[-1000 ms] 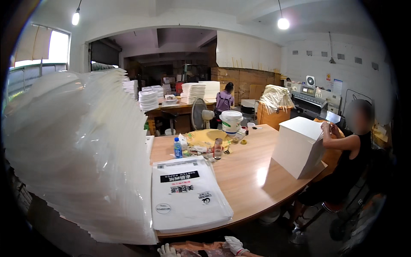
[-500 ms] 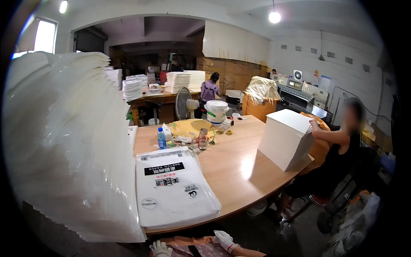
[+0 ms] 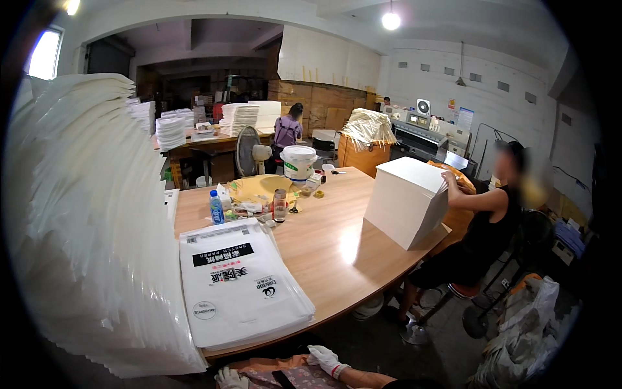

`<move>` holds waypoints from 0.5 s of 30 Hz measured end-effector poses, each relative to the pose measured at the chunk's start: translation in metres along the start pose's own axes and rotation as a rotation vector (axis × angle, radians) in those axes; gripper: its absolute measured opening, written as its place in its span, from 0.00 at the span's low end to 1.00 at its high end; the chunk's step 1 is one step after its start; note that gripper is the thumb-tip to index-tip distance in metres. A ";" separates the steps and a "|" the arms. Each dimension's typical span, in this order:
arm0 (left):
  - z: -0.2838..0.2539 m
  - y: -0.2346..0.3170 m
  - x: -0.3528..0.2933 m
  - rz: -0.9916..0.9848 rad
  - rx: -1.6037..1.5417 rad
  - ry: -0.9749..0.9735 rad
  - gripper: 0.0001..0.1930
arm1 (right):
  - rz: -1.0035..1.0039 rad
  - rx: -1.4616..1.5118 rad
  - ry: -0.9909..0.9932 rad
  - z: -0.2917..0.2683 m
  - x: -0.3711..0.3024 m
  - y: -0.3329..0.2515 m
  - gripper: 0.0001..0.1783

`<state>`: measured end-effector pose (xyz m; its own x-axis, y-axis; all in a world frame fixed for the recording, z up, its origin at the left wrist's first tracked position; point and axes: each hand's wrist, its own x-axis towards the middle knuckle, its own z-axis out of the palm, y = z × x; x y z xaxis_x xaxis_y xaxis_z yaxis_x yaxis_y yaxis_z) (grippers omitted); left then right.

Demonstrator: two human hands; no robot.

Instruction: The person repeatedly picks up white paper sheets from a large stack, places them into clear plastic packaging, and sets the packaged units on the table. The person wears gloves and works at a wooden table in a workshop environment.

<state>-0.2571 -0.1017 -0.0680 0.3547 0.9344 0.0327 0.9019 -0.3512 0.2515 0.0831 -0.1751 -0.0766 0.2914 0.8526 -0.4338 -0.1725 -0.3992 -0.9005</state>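
Note:
Both my hands wear white knit gloves and lie on my patterned pinkish apron point(image 3: 265, 375) at the lower edge, below the table. My left hand point(image 3: 231, 378) rests at the apron's left side, partly cut off, its visible fingers loosely apart. My right hand point(image 3: 327, 360) lies on the apron's right side with fingers stretched out, and nothing shows in it. Nearest to them on the table is a stack of printed white plastic paper bags point(image 3: 240, 285). At its left rises a tall pile of glossy clear-and-white bags point(image 3: 97, 227).
On the wooden table point(image 3: 324, 259) stand a blue-capped bottle point(image 3: 216, 207), a glass jar point(image 3: 279, 205) and a white bucket point(image 3: 299, 163). A seated co-worker point(image 3: 483, 220) at the right holds a big white paper stack point(image 3: 408, 201). Another person point(image 3: 287, 131) sits further back.
My view has turned slightly right, so everything shifts left in the picture. My hands stay on the apron. The co-worker still has both hands at the paper stack.

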 end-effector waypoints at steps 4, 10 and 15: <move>-0.015 0.006 -0.002 -0.067 0.026 -0.083 0.24 | 0.002 0.042 -0.004 0.001 0.002 0.002 0.23; -0.016 0.009 -0.002 -0.079 0.016 -0.067 0.23 | -0.029 0.020 0.004 0.000 0.005 0.008 0.22; -0.022 0.011 -0.002 -0.063 0.009 -0.060 0.22 | -0.024 0.032 -0.001 -0.001 0.005 0.010 0.22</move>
<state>-0.2535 -0.1058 -0.0442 0.3107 0.9496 -0.0406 0.9252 -0.2923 0.2421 0.0838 -0.1749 -0.0874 0.2953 0.8620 -0.4120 -0.1952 -0.3677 -0.9092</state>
